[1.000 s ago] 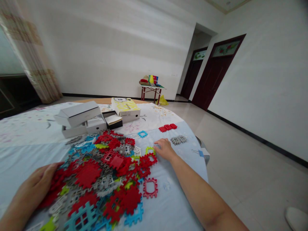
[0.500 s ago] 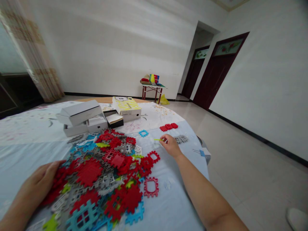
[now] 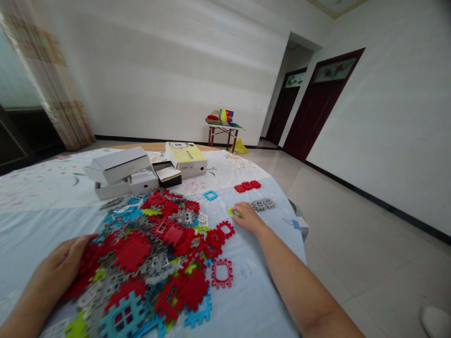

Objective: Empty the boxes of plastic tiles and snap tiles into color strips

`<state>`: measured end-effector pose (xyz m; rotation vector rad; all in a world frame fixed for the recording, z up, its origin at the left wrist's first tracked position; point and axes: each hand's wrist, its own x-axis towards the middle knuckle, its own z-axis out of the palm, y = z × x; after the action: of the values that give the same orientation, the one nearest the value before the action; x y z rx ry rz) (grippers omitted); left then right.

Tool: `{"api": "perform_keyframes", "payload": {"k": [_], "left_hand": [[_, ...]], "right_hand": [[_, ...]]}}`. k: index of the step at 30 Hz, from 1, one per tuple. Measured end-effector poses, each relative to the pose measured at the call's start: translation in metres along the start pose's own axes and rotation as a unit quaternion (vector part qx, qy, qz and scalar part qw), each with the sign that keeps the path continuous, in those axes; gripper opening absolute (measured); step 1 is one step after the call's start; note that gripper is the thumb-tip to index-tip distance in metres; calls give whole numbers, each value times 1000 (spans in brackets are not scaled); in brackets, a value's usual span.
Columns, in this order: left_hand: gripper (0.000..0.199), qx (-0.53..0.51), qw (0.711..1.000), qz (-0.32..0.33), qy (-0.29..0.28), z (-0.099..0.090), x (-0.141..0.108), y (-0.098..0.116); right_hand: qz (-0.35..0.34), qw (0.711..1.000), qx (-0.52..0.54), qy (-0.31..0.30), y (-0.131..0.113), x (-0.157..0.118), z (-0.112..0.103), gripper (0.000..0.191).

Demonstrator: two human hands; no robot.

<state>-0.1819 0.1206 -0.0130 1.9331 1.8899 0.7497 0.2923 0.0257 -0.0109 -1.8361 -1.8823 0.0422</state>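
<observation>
A heap of flat notched plastic building pieces in red, grey, blue and yellow-green [image 3: 134, 251] spreads over the near part of the table. My left hand [image 3: 59, 263] rests against the heap's left edge, its fingers extended and partly hidden by the pieces; I see nothing gripped in it. To the right of the heap, my right hand [image 3: 245, 217] is low over the cloth, fingertips on a small yellow-green building piece [image 3: 231, 212]. A row of grey pieces [image 3: 264, 204] lies just beyond that hand, and a row of red pieces [image 3: 247, 186] farther back. One blue square piece [image 3: 210, 195] lies apart.
White boxes [image 3: 120, 165], a black open box [image 3: 167, 173] and a yellow-and-white box [image 3: 186, 159] stand behind the heap. Red frame pieces [image 3: 221, 273] lie at its right edge. The round table's cloth edge [image 3: 298, 234] curves on the right.
My right hand has lowered slightly, and the yellow-green piece, seen edge-on before, now shows its face close to the cloth. The left hand has stayed in place.
</observation>
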Motion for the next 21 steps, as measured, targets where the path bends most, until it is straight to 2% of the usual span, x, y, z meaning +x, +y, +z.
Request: {"api": "perform_keyframes", "payload": {"k": [4,8,10,12,15,18,21], "left_hand": [[54,0,1000,19,7,-1,-1,-1],[50,-4,999,27,24,-1,-1,-3],[51,-5,1000,23,19,0,-1,-4],[54,-7,1000,18,8,-1,-1,-3],[57,-10,1000,5,-5,-1,-2,-2],[54,0,1000,1,-1,-1,0,-4],[53,3,1000,7,7,1,3,-8]], "right_hand": [[-23,999,13,-32,-2,-1,-4,26],[-18,999,43,12,-7,-1,-11,30],[-48,996,69,15,-13,-2,-15,33],[-104,990,95,-32,-21,-4,-21,37],[-164,971,107,-135,-33,-9,-26,47],[-167,961,90,-201,-39,-13,-28,58],[-165,959,78,-215,-41,-15,-28,59]]}}
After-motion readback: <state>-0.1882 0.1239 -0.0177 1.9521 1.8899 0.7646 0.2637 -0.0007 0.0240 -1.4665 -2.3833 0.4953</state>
